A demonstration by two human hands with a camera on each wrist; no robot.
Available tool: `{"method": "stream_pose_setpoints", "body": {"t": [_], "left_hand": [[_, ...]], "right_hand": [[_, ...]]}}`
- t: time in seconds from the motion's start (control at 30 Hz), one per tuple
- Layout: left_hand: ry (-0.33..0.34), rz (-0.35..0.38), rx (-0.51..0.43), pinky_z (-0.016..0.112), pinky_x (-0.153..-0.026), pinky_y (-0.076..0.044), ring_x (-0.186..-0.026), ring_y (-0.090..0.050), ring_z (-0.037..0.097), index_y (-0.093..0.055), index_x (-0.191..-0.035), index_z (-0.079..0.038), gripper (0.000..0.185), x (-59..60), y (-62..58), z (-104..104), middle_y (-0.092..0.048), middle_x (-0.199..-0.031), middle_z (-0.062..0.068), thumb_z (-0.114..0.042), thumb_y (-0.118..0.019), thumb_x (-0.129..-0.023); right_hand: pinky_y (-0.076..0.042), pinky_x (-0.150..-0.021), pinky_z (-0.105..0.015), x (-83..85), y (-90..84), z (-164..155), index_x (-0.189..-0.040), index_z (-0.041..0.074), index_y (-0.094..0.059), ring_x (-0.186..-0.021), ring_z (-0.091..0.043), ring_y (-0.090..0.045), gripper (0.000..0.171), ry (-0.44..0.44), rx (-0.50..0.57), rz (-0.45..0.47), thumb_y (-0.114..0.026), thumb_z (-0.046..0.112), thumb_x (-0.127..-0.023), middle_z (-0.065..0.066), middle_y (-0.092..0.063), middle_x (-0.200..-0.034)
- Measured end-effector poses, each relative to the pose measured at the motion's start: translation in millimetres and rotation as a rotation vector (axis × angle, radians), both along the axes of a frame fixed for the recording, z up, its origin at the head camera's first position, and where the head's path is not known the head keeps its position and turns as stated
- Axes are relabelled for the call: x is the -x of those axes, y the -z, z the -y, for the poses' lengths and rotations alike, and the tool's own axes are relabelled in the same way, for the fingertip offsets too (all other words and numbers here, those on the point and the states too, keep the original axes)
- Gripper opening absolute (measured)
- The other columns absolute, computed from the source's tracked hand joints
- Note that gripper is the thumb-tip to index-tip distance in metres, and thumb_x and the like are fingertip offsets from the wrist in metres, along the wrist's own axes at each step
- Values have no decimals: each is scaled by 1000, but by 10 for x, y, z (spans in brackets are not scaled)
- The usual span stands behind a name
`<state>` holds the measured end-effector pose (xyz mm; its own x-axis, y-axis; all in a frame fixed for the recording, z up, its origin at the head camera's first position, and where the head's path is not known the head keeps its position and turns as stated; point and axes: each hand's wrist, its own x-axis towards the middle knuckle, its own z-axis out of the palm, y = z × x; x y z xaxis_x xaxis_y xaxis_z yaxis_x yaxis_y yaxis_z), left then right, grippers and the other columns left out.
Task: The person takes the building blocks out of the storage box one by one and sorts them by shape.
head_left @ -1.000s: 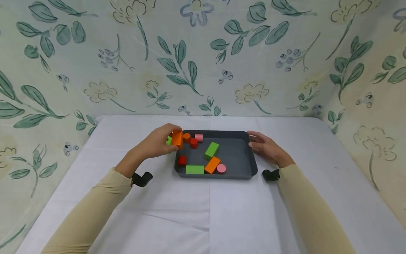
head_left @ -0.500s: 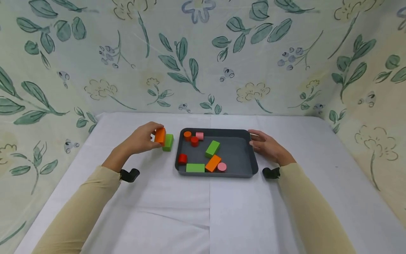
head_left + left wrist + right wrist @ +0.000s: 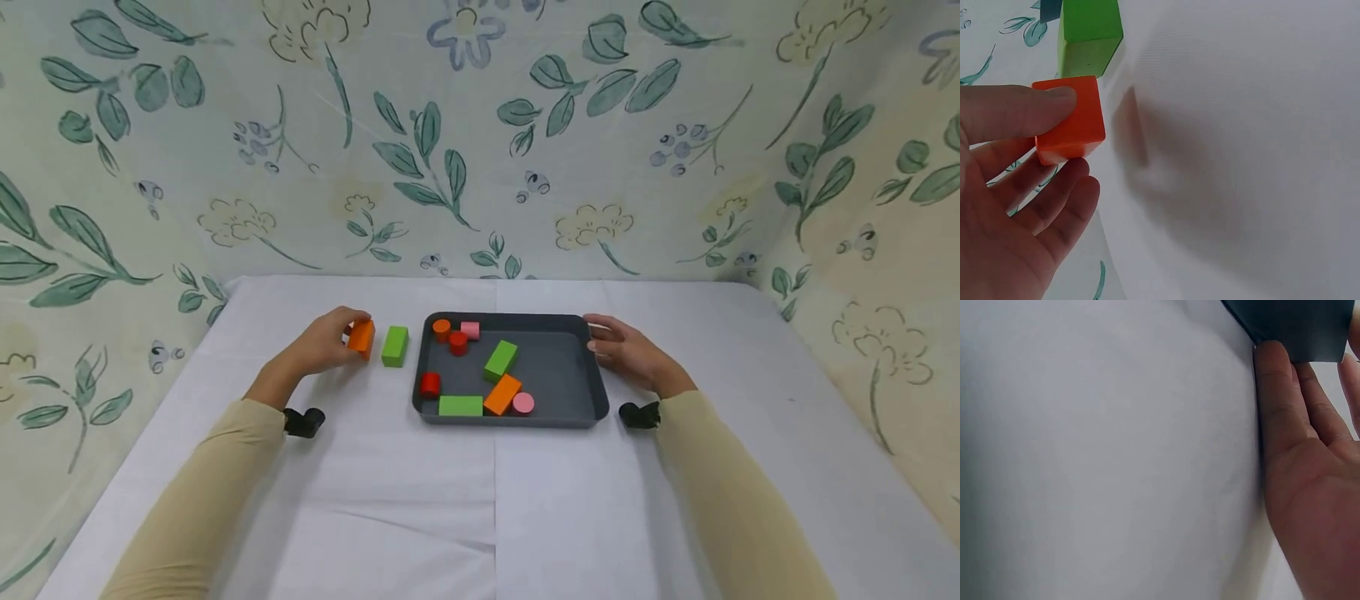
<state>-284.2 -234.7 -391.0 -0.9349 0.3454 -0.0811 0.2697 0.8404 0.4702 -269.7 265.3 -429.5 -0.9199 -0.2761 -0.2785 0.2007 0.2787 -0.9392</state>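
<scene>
First inspector: What does the step in hand appear to be, and how is it best done?

Second inspector: It is judged to be the setting down of the orange block (image 3: pixel 362 339) on the white cloth (image 3: pixel 420 500), outside the tray (image 3: pixel 540 422) and to the left of the green block (image 3: pixel 395 346). The block should be lowered squarely until its base lies flat, and released only then. A narrow gap separates it from the green block; the left hand (image 3: pixel 326 340) should respect that gap, lest either piece be knocked over.

First inspector: Is the base down?

Second inspector: Not established. In the left wrist view the shadow (image 3: pixel 1172 150) lies apart from the block, which suggests some clearance, but contact cannot be confirmed.

First inspector: And the grip?

Second inspector: Left hand: clamped on the orange block, the thumb on one face and fingertips opposed, partly hidden; the spread appears no wider than the block. At least one finger hangs loose below it. Right hand (image 3: pixel 630 354): fingers extended and touching the tray's right end, with no block held. It is judged to be steadying the tray; light contact should suffice.
</scene>
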Motion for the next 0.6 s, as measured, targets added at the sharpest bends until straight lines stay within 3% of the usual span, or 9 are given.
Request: {"method": "stream_pose_setpoints", "body": {"t": [0.3, 0.6], "left_hand": [[-36, 72, -24, 53, -109, -45, -124, -49, 38, -45, -145, -3, 66, 12, 89, -126, -46, -147, 19, -4, -68, -84], [-34, 79, -43, 53, -110, -44, -125, -49, 38, -46, -145, -3, 67, 17, 131, -191, -46, -148, 19, -7, -73, -84]], "right_hand": [[-20, -124, -54, -26, -12, 43, -159, 18, -17, -153, -38, -20, 69, 5, -17, 10, -54, 13, -101, -14, -13, -168], [-20, -125, -54, -25, -16, 32, -159, 18, -18, -153, -38, -20, 68, 6, -1, 5, -53, 12, -101, -14, -12, -168]]}}
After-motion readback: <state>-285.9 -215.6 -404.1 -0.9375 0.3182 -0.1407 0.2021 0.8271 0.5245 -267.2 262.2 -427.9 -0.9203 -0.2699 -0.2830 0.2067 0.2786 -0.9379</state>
